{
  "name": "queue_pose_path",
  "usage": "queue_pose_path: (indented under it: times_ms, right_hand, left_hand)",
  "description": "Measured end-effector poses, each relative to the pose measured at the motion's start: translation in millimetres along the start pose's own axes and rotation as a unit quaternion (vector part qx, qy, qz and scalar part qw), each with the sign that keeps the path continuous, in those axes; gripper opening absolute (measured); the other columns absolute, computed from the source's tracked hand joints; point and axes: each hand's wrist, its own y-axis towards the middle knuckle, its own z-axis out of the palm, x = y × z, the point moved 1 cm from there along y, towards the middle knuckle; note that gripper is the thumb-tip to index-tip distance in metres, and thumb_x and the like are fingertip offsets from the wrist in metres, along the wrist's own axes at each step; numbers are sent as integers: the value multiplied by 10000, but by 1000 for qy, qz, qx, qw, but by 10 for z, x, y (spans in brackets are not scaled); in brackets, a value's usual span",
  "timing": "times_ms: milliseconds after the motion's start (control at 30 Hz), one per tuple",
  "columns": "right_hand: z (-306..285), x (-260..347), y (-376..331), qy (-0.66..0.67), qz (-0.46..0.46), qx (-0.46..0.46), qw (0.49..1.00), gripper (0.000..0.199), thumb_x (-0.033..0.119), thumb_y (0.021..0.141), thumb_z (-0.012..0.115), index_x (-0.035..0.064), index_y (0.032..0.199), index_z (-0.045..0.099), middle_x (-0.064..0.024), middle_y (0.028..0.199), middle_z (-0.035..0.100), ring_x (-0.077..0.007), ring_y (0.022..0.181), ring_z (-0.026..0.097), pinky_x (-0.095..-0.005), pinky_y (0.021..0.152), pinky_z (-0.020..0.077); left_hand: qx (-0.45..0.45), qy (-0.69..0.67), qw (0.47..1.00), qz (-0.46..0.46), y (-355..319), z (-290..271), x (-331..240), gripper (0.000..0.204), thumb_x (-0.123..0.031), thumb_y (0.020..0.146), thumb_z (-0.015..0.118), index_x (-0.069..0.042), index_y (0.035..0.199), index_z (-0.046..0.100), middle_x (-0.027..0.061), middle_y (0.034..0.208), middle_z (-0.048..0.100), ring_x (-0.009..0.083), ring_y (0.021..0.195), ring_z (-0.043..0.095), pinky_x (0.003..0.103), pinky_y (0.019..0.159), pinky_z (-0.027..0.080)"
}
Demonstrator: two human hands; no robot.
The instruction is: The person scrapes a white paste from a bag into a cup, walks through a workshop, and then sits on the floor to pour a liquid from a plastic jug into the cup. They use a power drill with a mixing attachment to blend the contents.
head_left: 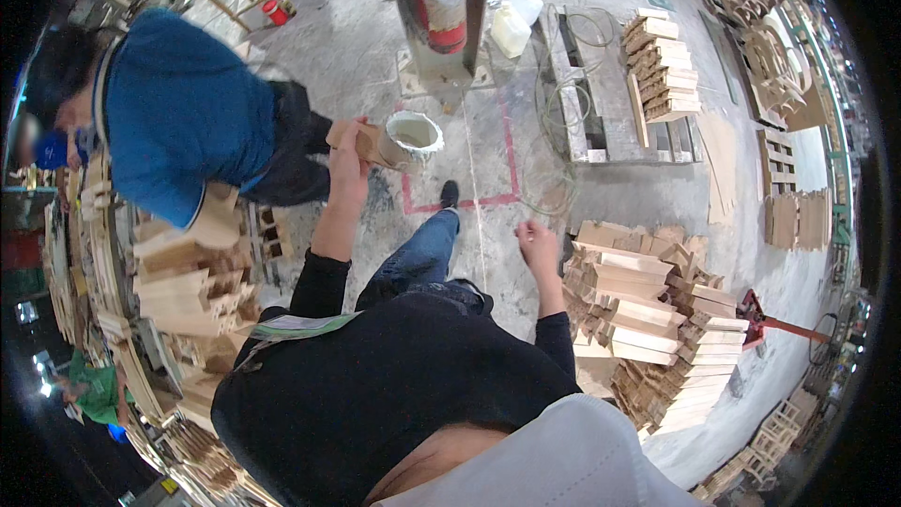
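Observation:
My left hand [348, 152] reaches forward, its fingers closed on a brown wooden piece [377, 146]. Right beside this piece is a round, open pot [413, 136] with a rough white crust around its rim. I cannot tell whether the pot is fixed to the wood. My right hand [537, 243] hangs lower on the right, fingers curled in, and nothing shows in it. It is nearest to a large stack of pale wooden parts [638, 305].
A co-worker in a blue shirt [188, 113] bends close on my left, beside more stacked wood [188, 296]. Ahead stands a steel column [436, 66] holding a red extinguisher [443, 26]. A pallet [629, 145] and hoses lie ahead right; a red-handled pallet jack [788, 326] stands right.

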Motion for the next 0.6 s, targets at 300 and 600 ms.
queue_pose_path:
  times_ms: [300,600]
  right_hand:
    - [-217,-19,1313,-73,-18,97,992,298,326,871,620,35,837,673,-176,774,671,-375,788,658,-428,682,515]
    - [-531,-699,2912,-121,-16,211,970,251,313,872,574,109,948,699,-186,888,688,-375,868,657,-439,758,515]
  left_hand:
    - [61,19,997,-46,1272,1473,597,263,-279,944,554,-92,1119,618,46,1040,623,157,943,618,320,762,539]
    - [-3,29,999,22,1896,2188,246,284,-312,956,506,-84,1102,593,63,1037,596,161,922,605,343,726,524]
